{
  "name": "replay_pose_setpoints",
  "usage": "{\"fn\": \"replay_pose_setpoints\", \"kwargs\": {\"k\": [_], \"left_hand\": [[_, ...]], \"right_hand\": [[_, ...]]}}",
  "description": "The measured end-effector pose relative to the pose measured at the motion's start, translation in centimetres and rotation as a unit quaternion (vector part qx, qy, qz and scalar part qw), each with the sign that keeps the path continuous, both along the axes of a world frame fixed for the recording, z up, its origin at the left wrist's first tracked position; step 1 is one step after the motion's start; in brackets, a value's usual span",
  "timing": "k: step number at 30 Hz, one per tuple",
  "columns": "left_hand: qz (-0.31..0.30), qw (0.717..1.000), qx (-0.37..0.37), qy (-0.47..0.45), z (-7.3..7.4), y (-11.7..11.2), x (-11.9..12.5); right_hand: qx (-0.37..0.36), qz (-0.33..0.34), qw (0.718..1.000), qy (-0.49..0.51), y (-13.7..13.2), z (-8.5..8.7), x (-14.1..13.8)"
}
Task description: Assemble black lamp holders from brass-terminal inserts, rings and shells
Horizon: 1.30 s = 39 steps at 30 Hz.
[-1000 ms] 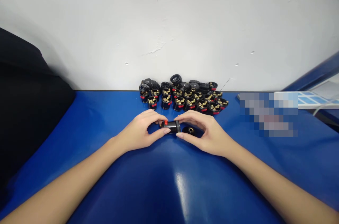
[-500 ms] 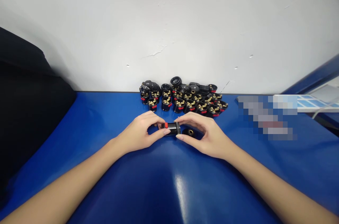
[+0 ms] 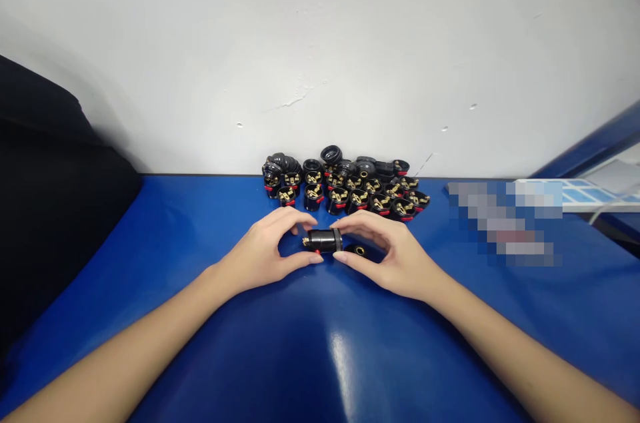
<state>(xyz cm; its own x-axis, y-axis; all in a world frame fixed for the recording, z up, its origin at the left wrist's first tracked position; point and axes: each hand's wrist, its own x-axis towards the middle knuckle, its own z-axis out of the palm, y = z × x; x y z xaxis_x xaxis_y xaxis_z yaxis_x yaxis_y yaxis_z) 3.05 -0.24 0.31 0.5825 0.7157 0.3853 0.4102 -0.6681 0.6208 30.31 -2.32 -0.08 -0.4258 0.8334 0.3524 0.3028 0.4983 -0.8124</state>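
Note:
My left hand (image 3: 265, 250) and my right hand (image 3: 387, 250) meet over a small black lamp socket (image 3: 323, 240) lying on its side on the blue table (image 3: 200, 223). Brass shows at the socket's left end and a bit of red underneath. My left fingers arch over that end, with the thumb below it. My right thumb and fingers pinch the socket's right end. A second black part with a brass hole (image 3: 359, 250) lies under my right palm.
A heap of several black sockets with brass contacts and red tabs (image 3: 345, 186) sits against the white wall. A dark bulk (image 3: 55, 210) fills the left side. A blurred patch and a light tray (image 3: 585, 193) lie at the right.
The socket has turned between my fingers: its red tab went from the top to the underside and the brass end now shows. My left fingers have loosened a little.

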Motion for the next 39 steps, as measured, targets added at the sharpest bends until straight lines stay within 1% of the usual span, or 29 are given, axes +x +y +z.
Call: {"fn": "replay_pose_setpoints", "kwargs": {"k": [2,5,8,11,14,17,21,26,31,34,39], "left_hand": [[0.008,1.0,-0.002,0.015,0.07,-0.03,0.02],[-0.008,0.999,0.001,0.04,0.12,0.04,0.08],[-0.015,1.0,-0.001,0.027,0.07,0.09,0.07],[-0.004,1.0,-0.009,0.014,0.02,0.01,0.0],[0.005,0.999,-0.01,0.034,0.07,-0.06,0.0],[-0.01,0.999,0.001,0.049,0.18,-0.01,0.11],[-0.01,0.999,-0.008,0.036,0.18,0.05,0.23],[-0.01,1.0,-0.011,0.018,-0.19,0.07,0.03],[0.016,1.0,-0.018,0.015,-0.17,0.02,0.01],[0.014,0.999,-0.018,0.029,-0.19,0.02,0.09],[0.01,1.0,-0.006,-0.003,-0.53,0.04,-0.04]], "right_hand": [[-0.001,0.001,1.0,0.004,-0.03,0.04,-0.04],[0.001,0.0,1.0,-0.002,-0.08,0.0,-0.09],[0.005,-0.001,1.0,-0.01,-0.04,-0.09,-0.09],[0.002,0.001,1.0,-0.008,0.02,-0.04,-0.09],[-0.001,0.002,1.0,-0.006,0.0,0.1,-0.12],[0.005,0.002,1.0,-0.012,-0.05,0.15,-0.13],[0.008,0.001,1.0,-0.013,-0.03,0.05,-0.04],[0.006,0.0,1.0,-0.012,0.07,-0.01,0.01],[0.006,-0.001,1.0,-0.009,0.06,-0.09,-0.02],[0.006,0.0,1.0,-0.014,-0.02,-0.04,0.01],[0.01,0.0,1.0,-0.015,-0.05,0.18,-0.03]]}}
